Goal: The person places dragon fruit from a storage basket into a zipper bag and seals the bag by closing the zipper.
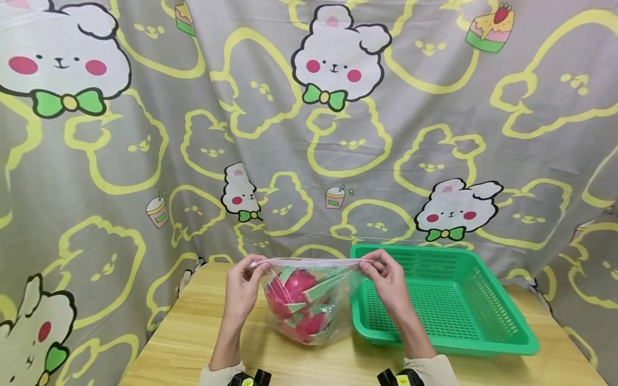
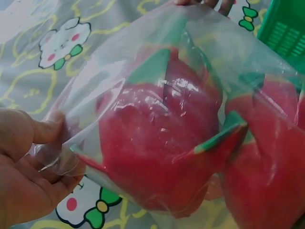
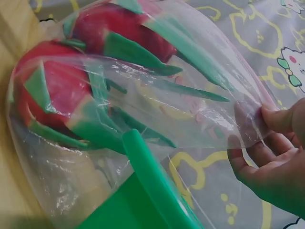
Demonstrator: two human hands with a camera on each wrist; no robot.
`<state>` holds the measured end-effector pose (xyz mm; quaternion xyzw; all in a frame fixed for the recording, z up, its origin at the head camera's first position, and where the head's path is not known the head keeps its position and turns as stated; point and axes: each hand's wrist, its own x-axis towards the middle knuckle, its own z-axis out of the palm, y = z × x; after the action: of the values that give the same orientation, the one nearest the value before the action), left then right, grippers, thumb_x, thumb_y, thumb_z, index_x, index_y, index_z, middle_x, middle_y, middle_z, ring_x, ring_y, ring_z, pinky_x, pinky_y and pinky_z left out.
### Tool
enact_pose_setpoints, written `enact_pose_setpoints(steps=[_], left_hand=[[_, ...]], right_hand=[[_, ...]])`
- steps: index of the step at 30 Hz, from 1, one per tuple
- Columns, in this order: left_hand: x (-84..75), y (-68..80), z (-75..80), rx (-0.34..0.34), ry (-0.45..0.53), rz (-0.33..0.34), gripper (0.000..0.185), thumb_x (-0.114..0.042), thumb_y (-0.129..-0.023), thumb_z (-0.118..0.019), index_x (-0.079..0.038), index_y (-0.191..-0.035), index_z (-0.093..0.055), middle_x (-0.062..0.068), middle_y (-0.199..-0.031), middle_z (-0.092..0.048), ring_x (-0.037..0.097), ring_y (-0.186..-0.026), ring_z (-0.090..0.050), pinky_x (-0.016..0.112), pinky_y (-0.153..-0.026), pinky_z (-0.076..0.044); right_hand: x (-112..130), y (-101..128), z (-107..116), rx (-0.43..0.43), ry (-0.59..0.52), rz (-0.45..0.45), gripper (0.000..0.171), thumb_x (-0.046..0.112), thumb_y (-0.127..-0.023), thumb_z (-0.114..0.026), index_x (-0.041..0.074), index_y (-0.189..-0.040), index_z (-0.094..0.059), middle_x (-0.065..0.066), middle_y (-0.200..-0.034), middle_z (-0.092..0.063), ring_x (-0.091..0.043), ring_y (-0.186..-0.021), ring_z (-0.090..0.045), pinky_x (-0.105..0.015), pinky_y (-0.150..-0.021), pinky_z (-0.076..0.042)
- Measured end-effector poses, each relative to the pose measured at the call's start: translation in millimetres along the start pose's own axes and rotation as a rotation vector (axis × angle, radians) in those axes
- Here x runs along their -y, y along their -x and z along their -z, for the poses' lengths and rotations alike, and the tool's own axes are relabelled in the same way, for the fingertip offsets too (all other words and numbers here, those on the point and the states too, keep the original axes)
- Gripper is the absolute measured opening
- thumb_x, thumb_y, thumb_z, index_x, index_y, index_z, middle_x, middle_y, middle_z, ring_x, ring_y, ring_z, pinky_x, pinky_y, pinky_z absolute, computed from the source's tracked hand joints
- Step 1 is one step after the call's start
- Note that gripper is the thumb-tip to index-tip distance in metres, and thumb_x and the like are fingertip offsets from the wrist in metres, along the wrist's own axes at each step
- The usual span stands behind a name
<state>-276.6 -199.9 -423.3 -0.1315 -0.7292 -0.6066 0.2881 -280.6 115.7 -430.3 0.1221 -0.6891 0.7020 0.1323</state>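
A clear plastic zip bag (image 1: 309, 300) stands on the wooden table (image 1: 183, 343), holding red dragon fruits (image 1: 299, 284) with green scales. My left hand (image 1: 243, 284) pinches the bag's top left corner. My right hand (image 1: 386, 279) pinches the top right corner, and the top edge is stretched flat between them. The left wrist view shows a dragon fruit (image 2: 162, 143) through the film, with my thumb and fingers (image 2: 28, 162) pinching the plastic. In the right wrist view my fingers (image 3: 271, 148) pinch the bag (image 3: 143, 109) beside the basket's rim (image 3: 147, 176).
A green plastic basket (image 1: 483, 316) with nothing in it sits on the table just right of the bag, touching it. A grey cloth (image 1: 309, 134) printed with bunnies hangs behind and drapes around the table's edges.
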Motion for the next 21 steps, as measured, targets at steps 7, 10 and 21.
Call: enact_pose_setpoints(steps=[7, 10, 21], left_hand=[[-1.6, 0.8, -1.5, 0.067, 0.093, 0.054, 0.014, 0.003, -0.093, -0.071, 0.006, -0.107, -0.069, 0.022, -0.098, -0.073, 0.016, -0.086, -0.072, 0.023, -0.077, -0.057], [-1.0, 0.7, 1.7, 0.133, 0.111, 0.095, 0.022, 0.007, -0.092, -0.071, 0.006, -0.114, -0.066, 0.023, -0.103, -0.072, 0.014, -0.092, -0.072, 0.023, -0.080, -0.056], [1.0, 2.7, 4.3, 0.066, 0.064, 0.138, 0.007, 0.000, -0.095, -0.069, 0.005, -0.099, -0.072, 0.017, -0.093, -0.072, 0.014, -0.081, -0.066, 0.021, -0.076, -0.053]], right_hand=[[1, 7, 3, -0.033, -0.035, -0.018, 0.030, 0.015, -0.100, -0.068, -0.009, -0.119, -0.065, -0.016, -0.105, -0.075, -0.014, -0.097, -0.072, -0.028, -0.090, -0.056], [1, 11, 6, -0.067, -0.024, -0.008, 0.029, 0.013, -0.100, -0.068, -0.009, -0.119, -0.067, -0.013, -0.104, -0.075, -0.012, -0.095, -0.072, -0.028, -0.089, -0.056], [1, 17, 3, -0.069, 0.007, 0.002, 0.023, 0.014, -0.100, -0.068, -0.003, -0.115, -0.070, -0.015, -0.102, -0.075, -0.024, -0.097, -0.072, -0.027, -0.087, -0.056]])
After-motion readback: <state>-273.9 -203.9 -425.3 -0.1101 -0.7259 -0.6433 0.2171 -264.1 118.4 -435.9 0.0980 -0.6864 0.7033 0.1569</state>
